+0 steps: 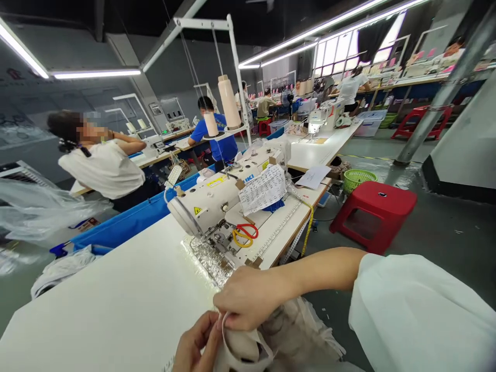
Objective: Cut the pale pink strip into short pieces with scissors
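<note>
Close to the front edge of the white table, my left hand (199, 341) pinches the edge of a beige fabric piece (242, 345). My right hand (251, 297) reaches in from the right, its fingers closed on the same edge beside the left fingertips. The fabric curves into a loop below my hands, and more sheer greyish cloth (306, 330) hangs to the right. Just beyond my hands stands a white sewing machine (217, 194), its needle area over a shiny foil-like sheet (209, 258). Scissors (245, 235) with red and yellow handles lie at the machine.
A printed paper (263, 190) leans on the machine, and a yellow tape measure (309, 227) hangs over the table edge. Thread cones (228, 103) stand above. On the right are a red stool (377, 212) and a green basket (358, 178). Co-workers (104, 155) sit nearby.
</note>
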A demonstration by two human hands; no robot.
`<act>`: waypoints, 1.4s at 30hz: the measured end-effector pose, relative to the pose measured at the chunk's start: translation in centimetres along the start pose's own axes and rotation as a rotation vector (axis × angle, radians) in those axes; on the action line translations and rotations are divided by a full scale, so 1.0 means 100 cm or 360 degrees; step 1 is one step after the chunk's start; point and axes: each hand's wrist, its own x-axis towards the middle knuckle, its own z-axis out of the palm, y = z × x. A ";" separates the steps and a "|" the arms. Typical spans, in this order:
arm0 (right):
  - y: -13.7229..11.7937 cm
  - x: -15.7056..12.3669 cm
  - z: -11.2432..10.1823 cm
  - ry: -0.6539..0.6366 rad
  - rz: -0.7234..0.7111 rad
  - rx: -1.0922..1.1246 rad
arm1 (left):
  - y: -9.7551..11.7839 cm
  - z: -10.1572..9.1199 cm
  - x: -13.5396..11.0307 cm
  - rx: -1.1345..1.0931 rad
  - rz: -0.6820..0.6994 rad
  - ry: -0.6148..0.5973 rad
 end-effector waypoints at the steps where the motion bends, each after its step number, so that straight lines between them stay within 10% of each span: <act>1: 0.001 0.000 0.001 0.0018 0.0019 0.0009 | 0.003 -0.001 0.000 0.0039 0.0029 -0.0031; 21: 0.044 0.022 0.056 0.0326 -0.0329 0.1134 | -0.004 -0.037 0.015 0.0101 0.0076 -0.0704; 42: 0.024 0.016 0.066 0.0234 -0.0021 0.0885 | -0.025 -0.025 0.013 -0.0123 -0.0186 -0.0689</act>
